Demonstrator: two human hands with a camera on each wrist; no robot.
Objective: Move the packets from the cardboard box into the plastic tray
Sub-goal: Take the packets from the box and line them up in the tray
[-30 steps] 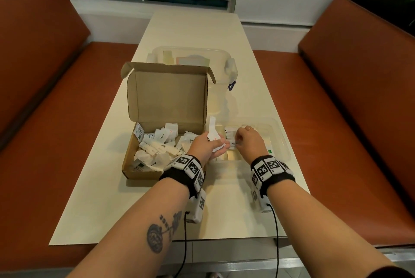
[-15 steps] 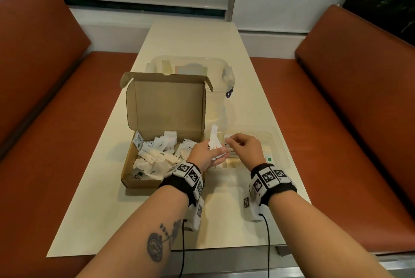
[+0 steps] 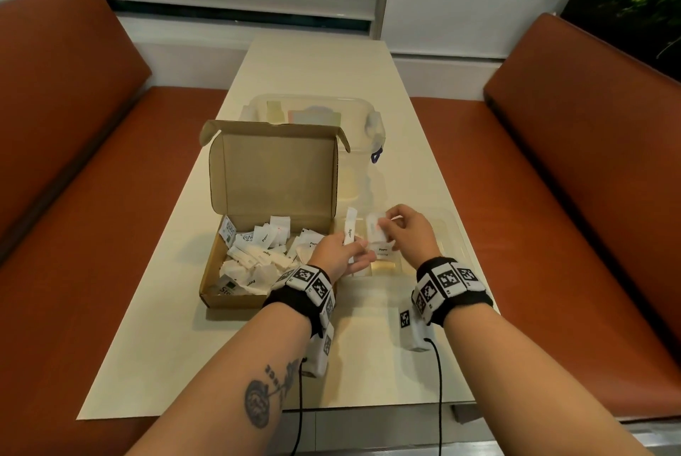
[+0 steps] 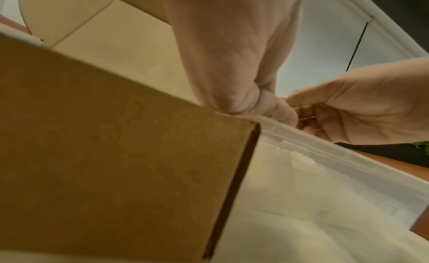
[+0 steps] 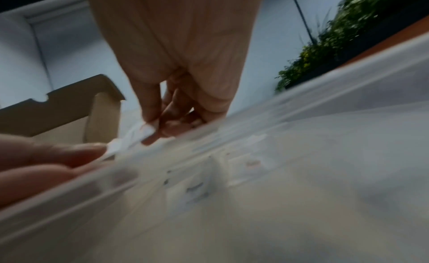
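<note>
Hands pinch packets, seemingly over tray.

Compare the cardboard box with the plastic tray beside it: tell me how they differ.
The cardboard box is brown and opaque; the plastic tray is clear, so the table shows through it. The cardboard box has a lid standing open behind it; no lid shows on the plastic tray. The cardboard box is heaped with white packets; the plastic tray holds only a few. Both sit side by side on the table and are open on top.
</note>
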